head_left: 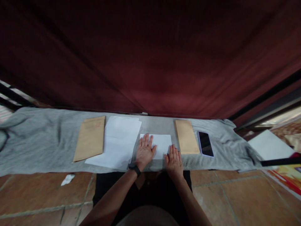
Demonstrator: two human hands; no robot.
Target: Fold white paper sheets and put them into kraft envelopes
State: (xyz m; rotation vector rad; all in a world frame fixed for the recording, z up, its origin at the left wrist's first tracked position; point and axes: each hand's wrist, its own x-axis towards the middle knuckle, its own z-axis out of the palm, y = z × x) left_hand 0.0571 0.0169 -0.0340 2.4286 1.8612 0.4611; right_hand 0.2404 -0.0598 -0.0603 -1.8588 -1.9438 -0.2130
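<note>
A small folded white sheet [161, 142] lies on a grey cloth [42, 141] in front of me. My left hand [145, 151], with a black watch on its wrist, lies flat and open on the sheet's left part. My right hand [174, 160] rests flat, fingers stretched out, on the sheet's lower right corner and the cloth. A stack of larger white paper [117, 141] sits just left of my left hand. One brown envelope [90, 138] lies further left, another brown envelope [186, 137] lies right of the sheet.
A dark phone [205, 143] lies on the cloth at the right. Dark red curtain [150, 56] hangs behind. More white paper [269, 145] lies far right beside a black bar. A paper scrap [67, 179] lies on the tiled floor.
</note>
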